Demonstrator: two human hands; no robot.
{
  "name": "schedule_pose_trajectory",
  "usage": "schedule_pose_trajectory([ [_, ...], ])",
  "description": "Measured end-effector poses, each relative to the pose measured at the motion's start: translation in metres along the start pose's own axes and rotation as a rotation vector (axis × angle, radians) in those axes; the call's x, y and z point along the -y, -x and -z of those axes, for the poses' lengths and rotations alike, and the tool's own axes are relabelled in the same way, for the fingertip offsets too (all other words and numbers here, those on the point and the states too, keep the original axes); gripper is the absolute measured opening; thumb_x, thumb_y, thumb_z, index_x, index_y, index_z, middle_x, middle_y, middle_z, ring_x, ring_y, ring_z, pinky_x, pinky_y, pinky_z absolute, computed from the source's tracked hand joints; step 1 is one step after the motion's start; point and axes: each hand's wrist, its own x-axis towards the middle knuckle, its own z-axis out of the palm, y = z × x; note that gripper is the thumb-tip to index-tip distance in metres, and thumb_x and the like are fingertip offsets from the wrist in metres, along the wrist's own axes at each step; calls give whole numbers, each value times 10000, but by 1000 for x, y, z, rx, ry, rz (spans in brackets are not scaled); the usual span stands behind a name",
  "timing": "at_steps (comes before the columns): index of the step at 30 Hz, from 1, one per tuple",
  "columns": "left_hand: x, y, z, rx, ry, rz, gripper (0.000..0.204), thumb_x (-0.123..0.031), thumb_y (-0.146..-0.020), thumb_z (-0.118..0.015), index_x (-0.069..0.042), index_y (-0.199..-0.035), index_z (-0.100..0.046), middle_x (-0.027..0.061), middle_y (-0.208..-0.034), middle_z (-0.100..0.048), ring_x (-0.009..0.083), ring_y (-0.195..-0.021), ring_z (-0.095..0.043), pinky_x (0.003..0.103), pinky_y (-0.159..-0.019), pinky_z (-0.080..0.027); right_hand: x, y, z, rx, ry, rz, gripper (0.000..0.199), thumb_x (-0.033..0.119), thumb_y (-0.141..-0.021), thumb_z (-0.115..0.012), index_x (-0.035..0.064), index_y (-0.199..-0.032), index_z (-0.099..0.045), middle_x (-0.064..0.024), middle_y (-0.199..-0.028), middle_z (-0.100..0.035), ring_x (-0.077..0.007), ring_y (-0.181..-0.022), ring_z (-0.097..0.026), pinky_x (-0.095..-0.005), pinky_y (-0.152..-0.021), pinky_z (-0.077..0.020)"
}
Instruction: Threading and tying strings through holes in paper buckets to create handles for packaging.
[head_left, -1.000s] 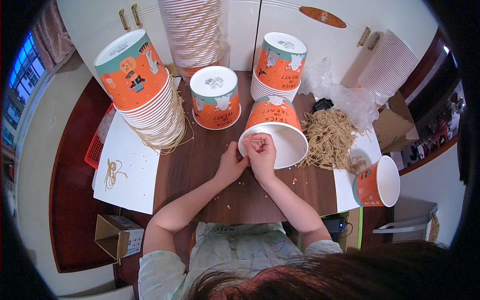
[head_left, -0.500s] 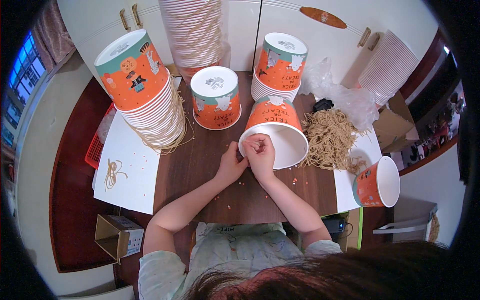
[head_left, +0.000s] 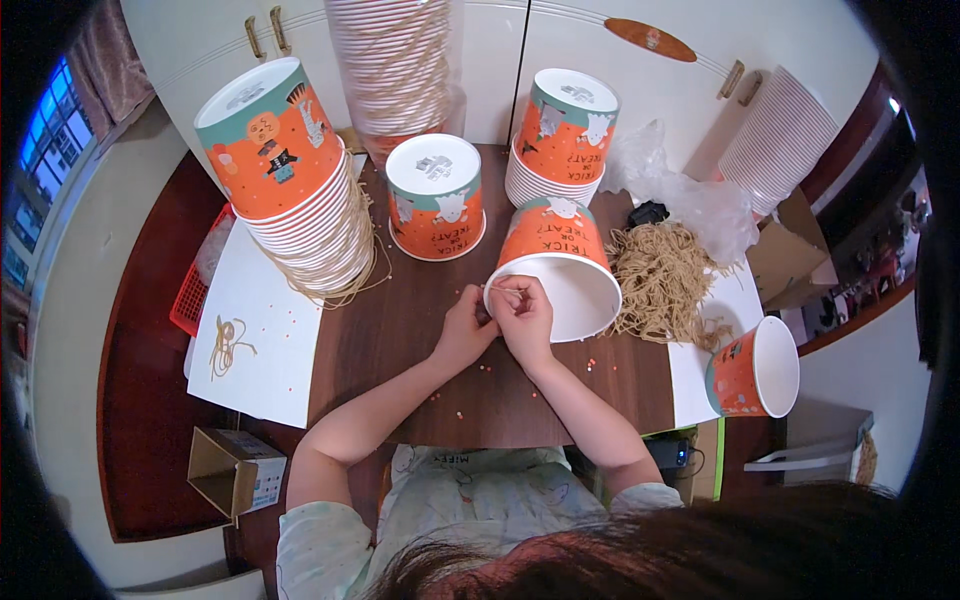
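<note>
An orange and green paper bucket [head_left: 553,235] with a white rim lies on its side, its open mouth toward me. At the left edge of that rim both my hands are close together. My left hand [head_left: 466,328] is closed, its fingertips against the outside of the rim. My right hand [head_left: 524,318] crosses the rim in front of the mouth, thumb and fingers pinched on a thin pale cord. Most of the cord is hidden by the fingers. Right of the bucket is a heap of tan cords [head_left: 662,278].
Upside-down bucket stacks stand at left [head_left: 275,150] and behind [head_left: 568,125], with a single upturned bucket [head_left: 437,205] between them. A tall wrapped stack [head_left: 395,65] rises at the back. One bucket [head_left: 752,370] lies on white paper at right. Small beads [head_left: 590,363] dot the brown table [head_left: 400,350].
The whole view has shifted slightly. My hands stay at the same spot on the rim, and the right fingers have moved only a little.
</note>
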Motion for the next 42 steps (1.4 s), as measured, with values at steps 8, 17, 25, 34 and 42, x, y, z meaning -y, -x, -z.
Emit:
schedule_pose_trajectory([
  [8, 13, 1, -1, -3, 0, -93, 281, -56, -732, -636, -17, -930, -441, 108, -799, -584, 138, -706, -581, 279, -600, -460, 8, 6, -3, 35, 273, 39, 343, -51, -699, -658, -1, -974, -458, -73, -1007, -482, -135, -887, -567, -219, -751, -483],
  [17, 26, -6, 4, 40, 242, -42, 180, -20, -758, -564, -20, -898, -451, 52, -770, -543, 105, -727, -560, 230, -613, -445, 4, -2, 2, -33, 364, 153, 329, -67, -697, -646, -4, -963, -462, -72, -947, -471, -124, -861, -553, -226, -771, -495],
  [25, 10, -12, 8, -101, 192, -88, 232, -41, -843, -499, -13, -1072, -490, 95, -905, -581, 129, -792, -580, 255, -685, -472, 4, -1, 1, -16, 336, 129, 308, -73, -711, -622, -10, -973, -474, -80, -967, -500, -141, -859, -586, -230, -753, -501],
  [34, -5, -17, 19, -143, -331, -390, 128, -26, -771, -564, -21, -896, -543, 125, -851, -559, 253, -748, -591, 310, -626, -470, 5, -2, 0, -32, 369, 163, 261, -50, -704, -624, -6, -920, -485, -106, -908, -535, -170, -828, -618, -246, -721, -506],
  [42, -14, -22, 28, -50, -176, -396, 107, 1, -704, -574, -24, -776, -499, 104, -965, -535, 248, -832, -573, 308, -686, -459, 18, -12, 13, -99, 505, 202, 255, 11, -684, -632, 30, -913, -520, -90, -797, -581, -191, -733, -603, -293, -665, -478],
])
